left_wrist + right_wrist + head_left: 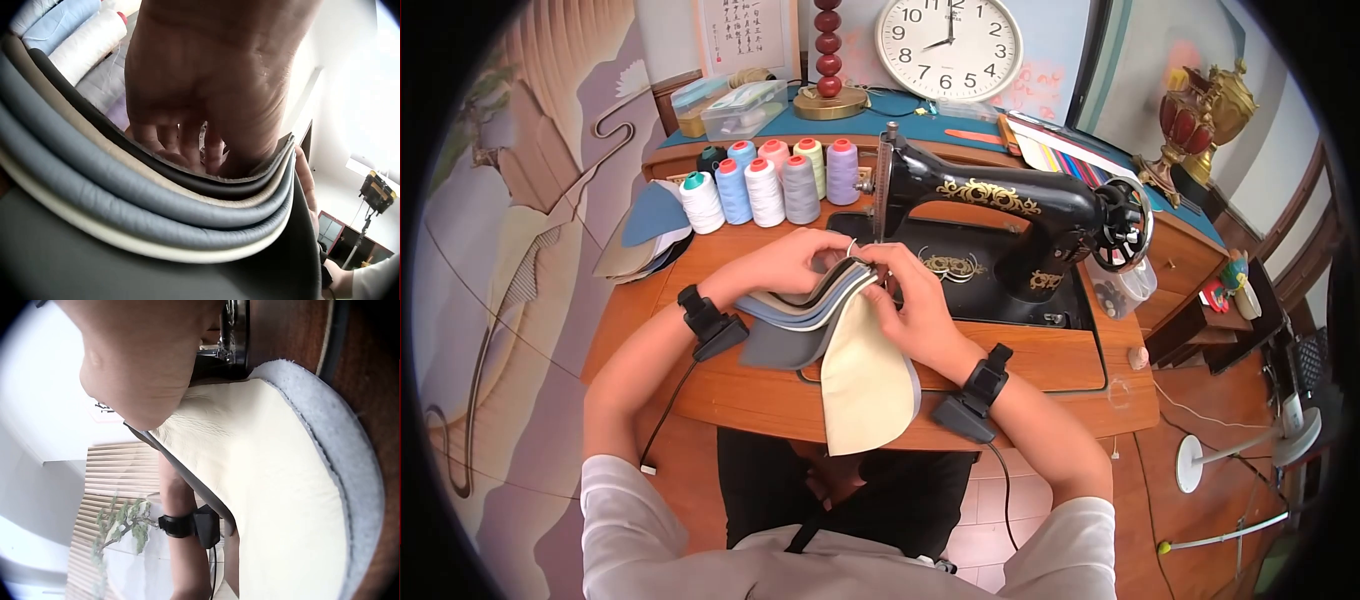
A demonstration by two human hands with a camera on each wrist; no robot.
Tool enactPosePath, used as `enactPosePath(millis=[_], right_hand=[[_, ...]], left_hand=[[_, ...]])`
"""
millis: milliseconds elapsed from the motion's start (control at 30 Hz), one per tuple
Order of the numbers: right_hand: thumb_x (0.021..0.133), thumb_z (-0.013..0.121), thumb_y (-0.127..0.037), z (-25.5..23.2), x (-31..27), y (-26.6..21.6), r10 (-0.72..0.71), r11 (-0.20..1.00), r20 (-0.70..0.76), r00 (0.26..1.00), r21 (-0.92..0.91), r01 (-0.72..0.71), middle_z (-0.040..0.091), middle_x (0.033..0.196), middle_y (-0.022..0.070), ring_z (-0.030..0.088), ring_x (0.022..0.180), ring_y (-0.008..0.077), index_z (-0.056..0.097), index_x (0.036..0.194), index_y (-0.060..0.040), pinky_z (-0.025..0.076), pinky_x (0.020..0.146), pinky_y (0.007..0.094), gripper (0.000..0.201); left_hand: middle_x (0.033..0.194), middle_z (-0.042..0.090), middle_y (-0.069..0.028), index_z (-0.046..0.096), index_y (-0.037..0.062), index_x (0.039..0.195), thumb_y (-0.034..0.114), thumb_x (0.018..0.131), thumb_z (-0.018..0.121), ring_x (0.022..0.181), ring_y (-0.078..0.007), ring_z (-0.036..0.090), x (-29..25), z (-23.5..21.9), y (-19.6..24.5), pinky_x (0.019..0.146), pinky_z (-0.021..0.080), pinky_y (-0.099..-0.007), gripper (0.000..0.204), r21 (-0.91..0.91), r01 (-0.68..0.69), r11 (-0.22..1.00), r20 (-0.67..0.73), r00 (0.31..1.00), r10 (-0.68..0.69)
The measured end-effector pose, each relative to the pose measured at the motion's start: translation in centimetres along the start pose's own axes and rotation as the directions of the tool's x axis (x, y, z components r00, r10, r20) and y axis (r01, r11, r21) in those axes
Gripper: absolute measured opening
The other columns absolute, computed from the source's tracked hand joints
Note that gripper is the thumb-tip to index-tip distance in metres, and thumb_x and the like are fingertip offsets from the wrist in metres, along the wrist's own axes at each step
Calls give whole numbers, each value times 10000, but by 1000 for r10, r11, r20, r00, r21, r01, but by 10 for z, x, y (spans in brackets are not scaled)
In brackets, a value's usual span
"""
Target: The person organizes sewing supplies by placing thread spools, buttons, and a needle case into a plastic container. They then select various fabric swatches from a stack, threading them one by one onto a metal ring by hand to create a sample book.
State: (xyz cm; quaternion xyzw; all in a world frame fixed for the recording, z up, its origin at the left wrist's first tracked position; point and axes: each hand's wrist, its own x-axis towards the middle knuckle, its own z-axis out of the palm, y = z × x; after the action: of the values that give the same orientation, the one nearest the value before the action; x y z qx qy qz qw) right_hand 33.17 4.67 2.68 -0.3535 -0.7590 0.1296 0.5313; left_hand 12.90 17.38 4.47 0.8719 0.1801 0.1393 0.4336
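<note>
I have the left hand (800, 260) and right hand (922, 318) pinching the layered swatches (785, 346) mid-frame, the cream piece (866, 385) hanging lengthwise below the grip, nearer the right.

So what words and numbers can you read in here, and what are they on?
"2", "3", "4", "5", "6", "7", "8", "9", "10": on the round white clock; its top is cut off and its tiny writing too small.
Dark characters on the pale paper sheet: too small.
Red marks on the whitish board: too blurred.
Black sewing machine with gold patterns: no words I can read.
</note>
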Motion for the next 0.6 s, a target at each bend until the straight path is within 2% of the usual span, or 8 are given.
enactPosePath(millis=[33,67,133,267,367,433,533,600], right_hand=[[833,614,111,1,0,0,6,1000,2,1000,10,-6,606,1077,148,602,861,292,564,1220,-25,513,767,359,413],[834,614,111,3,0,0,13,1000,5,1000,24,-13,605,1080,148,603,863,291,563,1222,-25,512,766,357,414],[830,614,114,3,0,0,16,1000,9,1000,18,-16,607,1075,140,602,847,274,569,1232,-31,510,746,344,430],[835,621,108,5,0,2,51,999,-1,999,13,-51,617,1075,124,593,815,234,582,1239,-44,500,709,316,433],[851,630,84,5,0,3,72,997,5,997,-2,-72,645,1130,114,617,857,209,590,1222,-43,504,709,297,394],[864,636,62,5,-1,5,94,996,19,995,-10,-94,667,1178,110,645,907,198,593,1206,-38,511,720,288,358],[869,642,58,6,-1,8,60,998,29,998,-19,-59,667,1187,111,652,911,195,585,1214,-36,516,726,286,362],[849,649,84,9,-1,9,63,998,-11,998,-1,-63,649,1096,97,597,809,196,588,1199,-37,494,692,296,376]], left_hand=[[1103,640,-20,636,48,1199,33,866,706,969,-99,583,1,-2,3,795,471,-233,341,-28,34,999,40,999,-32],[1103,640,-20,636,48,1199,33,866,706,969,-99,583,1,-3,6,795,471,-233,341,-30,34,999,39,999,-32],[1109,646,-47,640,42,1228,3,861,680,1012,-136,609,1,-5,10,846,486,-247,370,106,-29,994,61,998,23],[1112,662,-84,641,37,1249,17,855,679,998,-181,627,7,-4,-8,840,494,-288,397,71,-60,996,105,993,52],[1099,690,-122,654,27,1230,76,848,707,964,-223,656,11,-5,-15,828,505,-332,389,135,2,991,118,993,-18],[898,694,-166,695,9,1133,218,854,715,838,-261,659,10,-3,-19,745,513,-367,349,227,-116,967,59,993,105],[910,704,-169,698,-1,1103,193,815,726,821,-276,664,9,-4,-18,732,514,-371,348,173,-99,980,75,993,87],[884,706,-162,710,-10,1064,167,790,731,804,-273,666,7,-3,-14,711,512,-371,327,188,-102,977,48,994,95]])
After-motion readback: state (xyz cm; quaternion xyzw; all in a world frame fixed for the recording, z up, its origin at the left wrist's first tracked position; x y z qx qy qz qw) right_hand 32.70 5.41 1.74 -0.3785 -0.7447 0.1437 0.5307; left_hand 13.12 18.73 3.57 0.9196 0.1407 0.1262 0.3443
